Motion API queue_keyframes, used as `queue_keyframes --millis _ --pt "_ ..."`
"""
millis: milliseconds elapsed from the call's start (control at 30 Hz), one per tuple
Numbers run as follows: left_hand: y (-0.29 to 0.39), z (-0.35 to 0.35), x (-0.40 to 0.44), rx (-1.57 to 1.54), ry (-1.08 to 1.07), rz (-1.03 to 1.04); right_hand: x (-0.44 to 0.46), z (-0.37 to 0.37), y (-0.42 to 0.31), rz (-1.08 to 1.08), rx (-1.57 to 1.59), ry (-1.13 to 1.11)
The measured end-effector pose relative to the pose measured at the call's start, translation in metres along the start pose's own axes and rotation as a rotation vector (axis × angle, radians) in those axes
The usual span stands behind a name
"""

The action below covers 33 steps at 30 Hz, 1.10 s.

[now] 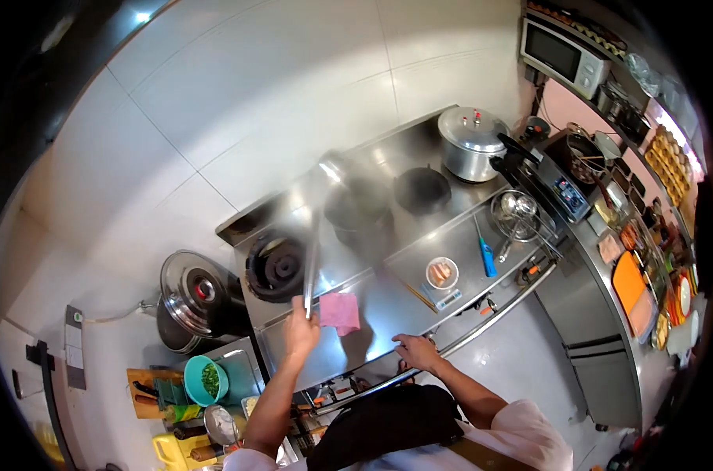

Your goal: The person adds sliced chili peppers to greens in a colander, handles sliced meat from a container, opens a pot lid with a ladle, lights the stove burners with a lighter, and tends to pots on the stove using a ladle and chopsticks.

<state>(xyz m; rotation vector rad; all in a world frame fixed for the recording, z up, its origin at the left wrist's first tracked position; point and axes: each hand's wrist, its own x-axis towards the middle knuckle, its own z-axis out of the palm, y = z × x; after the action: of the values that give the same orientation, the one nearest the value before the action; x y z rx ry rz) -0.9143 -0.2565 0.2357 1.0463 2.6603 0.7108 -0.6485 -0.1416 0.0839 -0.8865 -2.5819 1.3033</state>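
My left hand (300, 331) is closed round the handle of a long metal ladle (312, 251). The far end is smeared by motion, so its exact shape is hard to make out; it reaches up beside a hazy, blurred pan (358, 208) on the middle burner. A folded pink cloth (340, 313) lies on the steel top just right of that hand. My right hand (418, 352) is at the stove's front edge, index finger stretched out and the lower fingers partly hidden, with nothing visible in it. A small white bowl with food pieces (442, 272) stands beyond it.
A bare burner (276, 265) is at left, a dark wok (422, 191) and pressure cooker (473, 141) at right. A blue gas lighter (487, 257) and strainer (516, 208) lie nearby. A front rail (498, 302) edges the stove. A teal bowl of greens (206, 380) stands at lower left.
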Motion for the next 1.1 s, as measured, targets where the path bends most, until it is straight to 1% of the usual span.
queue_keyframes --millis 33,133,167,200,300,333,400,467,500,600,700,800,833,867,933,967,1000,1033,1067,1100 --pt "-0.018 0.005 0.000 -0.149 0.064 0.085 0.003 0.005 -0.001 0.021 0.040 -0.019" --pt "-0.042 -0.025 -0.004 -0.977 -0.291 -0.142 0.008 0.013 -0.016 0.000 0.017 -0.050" --pt "-0.050 -0.031 -0.010 -1.205 -0.264 -0.181 0.010 0.018 -0.020 -0.026 0.000 -0.024" --pt "-0.060 -0.038 -0.016 -1.311 -0.252 -0.211 0.011 0.022 -0.026 -0.017 0.010 -0.010" --pt "-0.101 -0.068 -0.041 -1.596 -0.084 -0.255 0.018 0.038 -0.038 -0.058 0.043 -0.015" --pt "-0.116 -0.075 -0.049 -1.643 -0.002 -0.242 0.019 0.043 -0.041 -0.058 0.059 -0.007" --pt "-0.138 -0.091 -0.063 -1.672 0.236 -0.217 0.022 0.047 -0.049 -0.025 0.016 -0.069" --pt "-0.172 -0.100 -0.068 -1.560 0.493 -0.237 0.025 0.054 -0.053 -0.047 0.011 -0.111" --pt "-0.187 -0.106 -0.070 -1.485 0.617 -0.283 0.027 0.057 -0.052 -0.044 0.010 -0.114" --pt "-0.243 -0.110 -0.068 -1.266 0.866 -0.455 0.029 0.061 -0.066 -0.067 -0.021 -0.128" --pt "-0.311 -0.092 -0.062 -1.134 0.916 -0.578 0.032 0.066 -0.083 -0.075 -0.058 -0.162" --pt "-0.350 -0.058 -0.057 -1.017 0.851 -0.644 0.033 0.072 -0.096 -0.067 -0.090 -0.176" --pt "-0.360 -0.038 -0.053 -0.943 0.848 -0.717 0.033 0.076 -0.096 -0.066 -0.105 -0.168" --pt "-0.375 -0.013 -0.052 -0.978 0.792 -0.796 0.031 0.078 -0.096 -0.055 -0.119 -0.147" --pt "-0.385 0.022 -0.049 -0.919 0.721 -0.834 0.023 0.077 -0.094 -0.027 -0.138 -0.135" --pt "-0.417 0.057 -0.044 -0.768 0.739 -0.789 0.019 0.076 -0.094 -0.013 -0.145 -0.129" --pt "-0.417 0.064 -0.044 -0.683 0.742 -0.793 0.013 0.073 -0.094 -0.014 -0.154 -0.114" --pt "-0.389 0.053 -0.050 -0.457 0.836 -0.680 0.005 0.073 -0.090 0.032 -0.173 -0.089" --pt "-0.377 0.047 -0.053 -0.415 0.763 -0.745 -0.001 0.074 -0.086 0.071 -0.191 -0.071" --pt "-0.376 0.047 -0.051 -0.388 0.751 -0.769 -0.007 0.074 -0.081 0.102 -0.196 -0.054"
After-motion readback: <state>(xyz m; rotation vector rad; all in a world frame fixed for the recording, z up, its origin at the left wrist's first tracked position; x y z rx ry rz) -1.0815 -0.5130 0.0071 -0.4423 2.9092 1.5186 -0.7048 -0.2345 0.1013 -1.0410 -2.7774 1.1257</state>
